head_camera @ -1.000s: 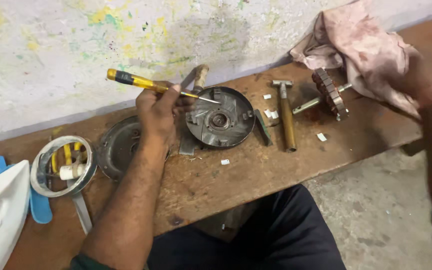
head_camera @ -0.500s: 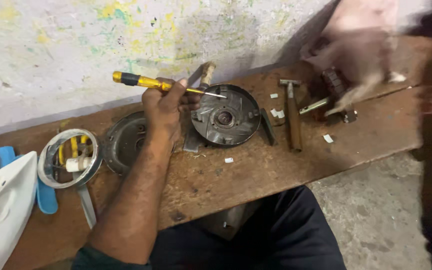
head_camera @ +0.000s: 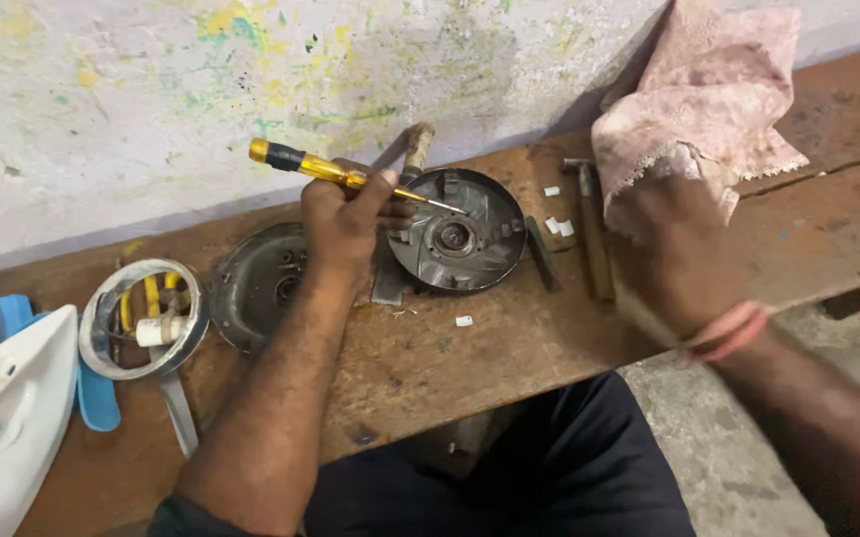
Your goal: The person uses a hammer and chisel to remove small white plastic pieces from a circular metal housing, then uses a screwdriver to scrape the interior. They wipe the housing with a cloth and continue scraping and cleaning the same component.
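Note:
My left hand [head_camera: 345,221] grips a yellow-handled screwdriver [head_camera: 320,169], its tip pointing right over the rim of a round grey metal housing [head_camera: 460,239] lying on the wooden bench [head_camera: 509,348]. My right hand [head_camera: 673,249] is closed on a pink cloth [head_camera: 713,99] held up above the bench's right part. The cloth and hand hide the metal part that lay there. A hammer [head_camera: 594,234] lies just left of my right hand.
A second round metal cover [head_camera: 256,283] sits left of my left hand. Farther left are a shiny ring with yellow parts [head_camera: 141,318], a flat metal blade [head_camera: 179,413], a white iron [head_camera: 2,428] and a blue piece [head_camera: 99,398]. Small white bits [head_camera: 559,226] dot the bench.
My right hand with the pink cloth came in from the far right toward the bench's middle, lifting the cloth over the metal part. My left hand kept the screwdriver at the housing.

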